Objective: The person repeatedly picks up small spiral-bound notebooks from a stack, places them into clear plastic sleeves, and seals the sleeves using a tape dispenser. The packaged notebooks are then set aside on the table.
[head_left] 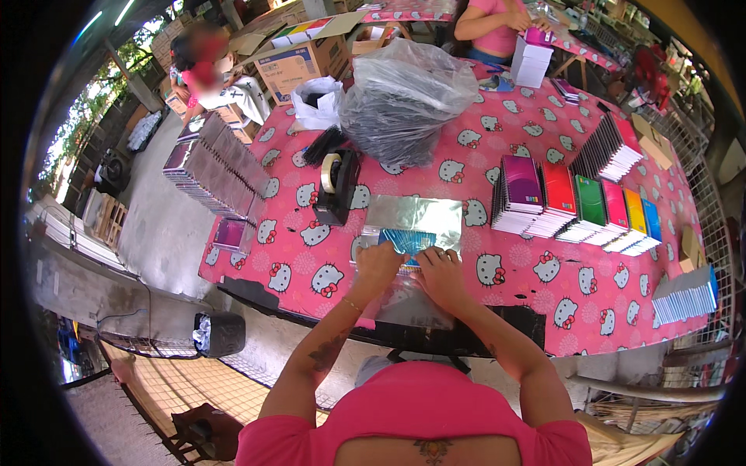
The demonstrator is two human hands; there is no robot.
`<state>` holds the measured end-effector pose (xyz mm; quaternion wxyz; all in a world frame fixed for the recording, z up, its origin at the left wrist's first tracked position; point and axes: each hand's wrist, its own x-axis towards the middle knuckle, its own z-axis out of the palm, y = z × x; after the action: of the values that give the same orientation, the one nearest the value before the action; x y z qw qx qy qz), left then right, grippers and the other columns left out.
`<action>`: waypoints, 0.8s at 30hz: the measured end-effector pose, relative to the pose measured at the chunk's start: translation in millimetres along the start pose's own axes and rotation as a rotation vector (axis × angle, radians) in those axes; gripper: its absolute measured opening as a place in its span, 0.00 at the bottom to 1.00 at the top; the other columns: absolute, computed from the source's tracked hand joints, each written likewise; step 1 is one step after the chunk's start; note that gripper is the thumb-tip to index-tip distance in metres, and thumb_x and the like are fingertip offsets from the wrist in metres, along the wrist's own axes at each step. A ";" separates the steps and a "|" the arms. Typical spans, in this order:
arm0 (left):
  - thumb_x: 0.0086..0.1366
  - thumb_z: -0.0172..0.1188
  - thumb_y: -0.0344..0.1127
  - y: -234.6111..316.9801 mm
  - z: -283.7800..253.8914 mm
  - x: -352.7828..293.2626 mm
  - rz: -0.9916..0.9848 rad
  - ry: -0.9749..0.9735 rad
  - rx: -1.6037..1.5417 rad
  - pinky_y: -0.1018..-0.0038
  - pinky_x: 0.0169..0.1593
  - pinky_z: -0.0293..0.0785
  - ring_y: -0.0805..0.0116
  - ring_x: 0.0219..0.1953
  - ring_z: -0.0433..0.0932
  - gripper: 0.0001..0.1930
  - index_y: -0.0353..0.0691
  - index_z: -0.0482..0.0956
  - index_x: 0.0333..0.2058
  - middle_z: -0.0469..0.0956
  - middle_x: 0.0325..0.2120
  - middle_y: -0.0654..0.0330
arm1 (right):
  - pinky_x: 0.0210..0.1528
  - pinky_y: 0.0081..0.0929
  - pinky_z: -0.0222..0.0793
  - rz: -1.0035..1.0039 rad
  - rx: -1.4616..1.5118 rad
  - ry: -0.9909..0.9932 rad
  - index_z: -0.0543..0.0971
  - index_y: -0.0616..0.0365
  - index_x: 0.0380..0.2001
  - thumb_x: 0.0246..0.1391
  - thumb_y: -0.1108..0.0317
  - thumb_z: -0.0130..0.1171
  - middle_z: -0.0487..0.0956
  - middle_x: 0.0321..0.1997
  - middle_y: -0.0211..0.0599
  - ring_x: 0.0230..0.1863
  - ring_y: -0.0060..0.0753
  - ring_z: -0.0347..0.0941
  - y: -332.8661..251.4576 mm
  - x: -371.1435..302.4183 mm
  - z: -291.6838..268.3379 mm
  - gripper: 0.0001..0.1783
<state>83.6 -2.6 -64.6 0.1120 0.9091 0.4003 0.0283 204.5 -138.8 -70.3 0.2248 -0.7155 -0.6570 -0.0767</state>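
Observation:
A blue spiral notebook (406,239) lies at the near middle of the table, on shiny clear plastic sleeves (420,210). My left hand (378,268) has its fingers curled in at the notebook's left edge. On the right side my right hand (437,272) grips the near edge, thumb pointing inward and fingers bent over the cover. Both hands partly hide the notebook, and the plastic under my fingers is hard to make out. Just beyond my left hand stands a black tape dispenser (334,208) with a roll of tape.
Stacks of plastic-wrapped notebooks (217,167) stand at the left edge. Rows of coloured notebooks (550,190) fill the right side; more wrapped ones (688,297) lie near the right corner. A big bag (408,105) bulges at the back. Across the table, a person (497,27) handles notebooks.

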 end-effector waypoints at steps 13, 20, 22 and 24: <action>0.62 0.61 0.37 -4.2 6.9 -27.8 0.651 0.420 -0.226 0.56 0.51 0.69 0.51 0.49 0.74 0.20 0.40 0.75 0.52 0.76 0.44 0.53 | 0.50 0.44 0.69 0.300 0.384 -0.670 0.81 0.53 0.51 0.61 0.34 0.46 0.80 0.46 0.50 0.42 0.44 0.79 92.0 114.2 -5.6 0.35; 0.65 0.53 0.26 -35.3 3.8 -26.4 0.054 0.157 -0.814 0.59 0.45 0.75 0.45 0.46 0.79 0.19 0.37 0.73 0.55 0.78 0.46 0.43 | 0.42 0.28 0.68 0.631 0.955 -0.847 0.71 0.47 0.63 0.65 0.31 0.26 0.84 0.39 0.35 0.36 0.30 0.80 89.7 99.6 -51.3 0.41; 0.64 0.55 0.27 -42.0 6.3 -17.3 0.037 0.115 -0.758 0.58 0.46 0.74 0.46 0.48 0.79 0.19 0.37 0.74 0.54 0.78 0.47 0.43 | 0.53 0.32 0.65 0.374 0.958 -0.412 0.73 0.48 0.60 0.65 0.37 0.41 0.78 0.53 0.37 0.54 0.33 0.74 83.0 82.7 -48.1 0.33; 0.64 0.57 0.28 -84.9 26.5 13.3 0.106 0.636 -0.642 0.56 0.47 0.72 0.45 0.47 0.78 0.17 0.37 0.76 0.52 0.80 0.44 0.44 | 0.59 0.39 0.60 0.013 0.759 -0.114 0.78 0.47 0.53 0.61 0.46 0.55 0.73 0.60 0.37 0.62 0.37 0.68 62.3 76.1 -68.7 0.23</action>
<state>35.2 57.9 -110.1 0.2581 0.7937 0.3386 0.4346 287.5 -101.1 7.7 0.4374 -0.5885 -0.6456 0.2134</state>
